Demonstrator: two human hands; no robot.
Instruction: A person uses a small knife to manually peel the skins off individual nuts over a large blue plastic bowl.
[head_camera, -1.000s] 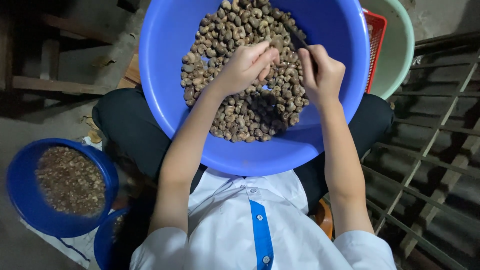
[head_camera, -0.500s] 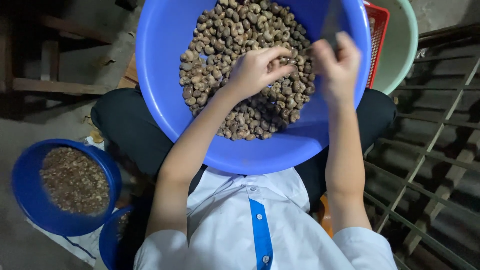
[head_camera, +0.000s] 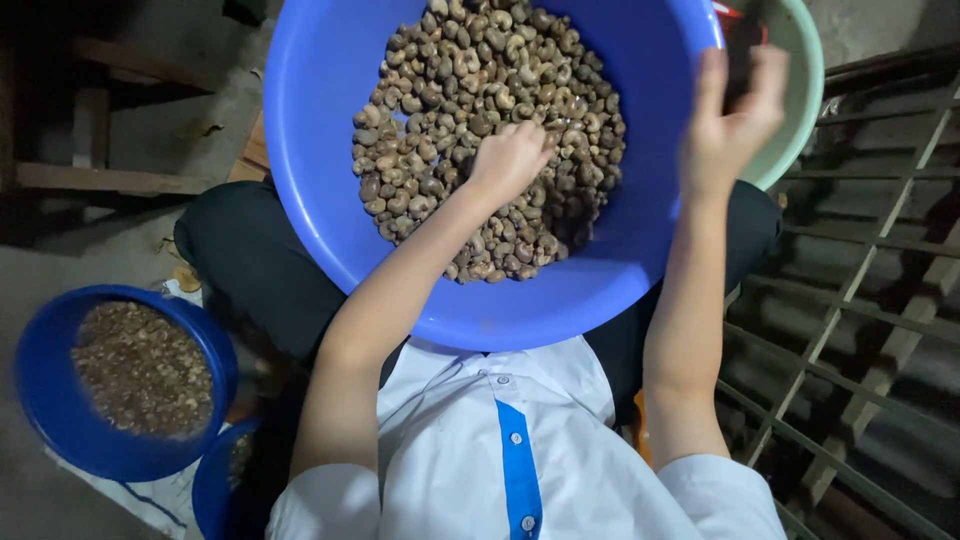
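A big blue basin (head_camera: 330, 200) rests on my lap, holding a heap of brown curved nuts (head_camera: 470, 80). My left hand (head_camera: 510, 160) lies on the heap near its middle, with its fingers curled down among the nuts; what they grip is hidden. Raised at the basin's right rim is my right hand (head_camera: 730, 120), blurred, closed on a small dark knife-like tool (head_camera: 742, 50). It hovers over the edge next to a pale green basin (head_camera: 800, 90).
A smaller dark blue bowl (head_camera: 40, 400) of brown bits sits on the floor at lower left, with another blue container (head_camera: 212, 490) beside it. A metal grating (head_camera: 850, 300) runs along the right. Wooden bars (head_camera: 90, 180) lie at the left.
My right hand has swung with the tool from over the nuts to the basin's right rim. My left hand has dropped from a pinched nut into the heap.
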